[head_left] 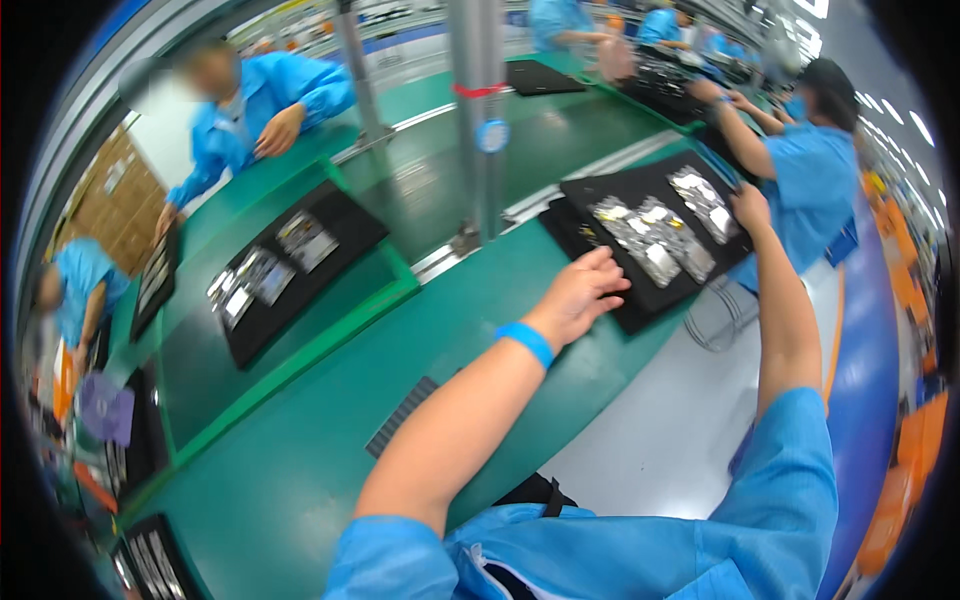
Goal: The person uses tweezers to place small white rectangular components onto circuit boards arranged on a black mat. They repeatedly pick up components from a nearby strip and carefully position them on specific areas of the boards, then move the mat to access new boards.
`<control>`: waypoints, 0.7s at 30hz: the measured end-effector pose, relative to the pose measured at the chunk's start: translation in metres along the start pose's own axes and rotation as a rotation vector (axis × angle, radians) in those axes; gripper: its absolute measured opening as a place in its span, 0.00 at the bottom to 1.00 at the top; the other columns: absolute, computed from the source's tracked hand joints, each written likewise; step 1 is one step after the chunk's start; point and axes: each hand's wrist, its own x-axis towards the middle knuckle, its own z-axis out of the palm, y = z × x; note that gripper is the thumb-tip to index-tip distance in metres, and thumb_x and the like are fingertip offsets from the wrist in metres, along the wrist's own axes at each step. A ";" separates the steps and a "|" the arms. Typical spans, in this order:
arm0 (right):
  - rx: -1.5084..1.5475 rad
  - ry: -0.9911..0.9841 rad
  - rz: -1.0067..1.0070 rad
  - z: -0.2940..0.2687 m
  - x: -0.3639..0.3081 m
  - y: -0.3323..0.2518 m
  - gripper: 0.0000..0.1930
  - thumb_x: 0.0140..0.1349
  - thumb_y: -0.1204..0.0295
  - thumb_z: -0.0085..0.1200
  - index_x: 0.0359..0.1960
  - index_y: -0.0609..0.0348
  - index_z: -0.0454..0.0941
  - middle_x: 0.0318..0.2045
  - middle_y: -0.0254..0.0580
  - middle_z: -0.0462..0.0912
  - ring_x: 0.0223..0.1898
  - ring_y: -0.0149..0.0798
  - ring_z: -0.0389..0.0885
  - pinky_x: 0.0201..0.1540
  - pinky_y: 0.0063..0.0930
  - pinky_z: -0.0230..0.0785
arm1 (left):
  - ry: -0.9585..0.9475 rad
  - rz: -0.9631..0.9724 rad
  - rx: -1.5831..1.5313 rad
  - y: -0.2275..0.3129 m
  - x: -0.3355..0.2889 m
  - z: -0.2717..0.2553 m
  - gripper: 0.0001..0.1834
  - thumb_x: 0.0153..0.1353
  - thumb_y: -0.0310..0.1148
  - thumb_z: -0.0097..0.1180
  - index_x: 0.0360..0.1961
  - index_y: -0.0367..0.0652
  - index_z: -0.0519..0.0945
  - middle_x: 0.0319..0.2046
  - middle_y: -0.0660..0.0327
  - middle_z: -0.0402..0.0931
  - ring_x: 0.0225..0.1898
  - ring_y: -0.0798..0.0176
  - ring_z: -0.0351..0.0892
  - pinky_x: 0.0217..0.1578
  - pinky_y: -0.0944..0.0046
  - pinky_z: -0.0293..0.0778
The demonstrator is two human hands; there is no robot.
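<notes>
— Reaching across the green worktable [330,470], the left hand [580,295] is laid on the near edge of a black tray [680,290]. Is anything clamped in it?

— Nothing is seen between the fingers. They are spread loosely and pressed down flat on the tray's edge, with the palm turned down. A blue wristband [527,342] is worn just behind the hand.

— And the right hand [750,208]?

— It is placed at the tray's far right side, at the edge. Its fingers are curled over the rim, but whether the rim is truly gripped cannot be told; the hand is seen from behind and is small in the view.

— Where is the tray set?

— It is set on the far right part of the green table, just past a grey upright post [478,120], with one corner overhanging the table's edge. Rows of small silvery parts [650,235] are laid out on it, between the two hands.

— What else is seen?

— A second black tray [300,265] with similar parts is placed well apart to the left, on a lower green surface. A person in a blue coat [255,110] is leaned on the table beyond it, and another person in blue [810,170] is seated just beyond the right hand.
</notes>
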 end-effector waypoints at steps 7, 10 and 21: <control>0.009 -0.001 0.079 0.006 -0.025 -0.016 0.18 0.56 0.62 0.53 0.42 0.63 0.78 0.37 0.56 0.81 0.43 0.55 0.79 0.46 0.42 0.70 | 0.662 0.596 1.821 0.090 -0.124 -0.112 0.14 0.50 0.33 0.59 0.38 0.37 0.80 0.36 0.48 0.79 0.37 0.49 0.80 0.38 0.55 0.76; 0.361 0.099 0.001 -0.051 -0.079 -0.085 0.18 0.59 0.61 0.55 0.43 0.64 0.77 0.35 0.50 0.83 0.39 0.45 0.82 0.44 0.33 0.71 | 0.948 0.024 2.382 0.149 -0.205 -0.179 0.09 0.50 0.31 0.56 0.29 0.36 0.77 0.32 0.48 0.78 0.36 0.47 0.79 0.37 0.50 0.76; 0.410 -0.412 -1.100 -0.094 -0.296 -0.299 0.23 0.48 0.54 0.63 0.42 0.53 0.77 0.49 0.44 0.77 0.28 0.45 0.82 0.29 0.33 0.75 | 0.487 0.147 2.698 0.149 -0.306 -0.180 0.07 0.49 0.29 0.51 0.28 0.36 0.75 0.20 0.53 0.74 0.23 0.51 0.76 0.24 0.53 0.73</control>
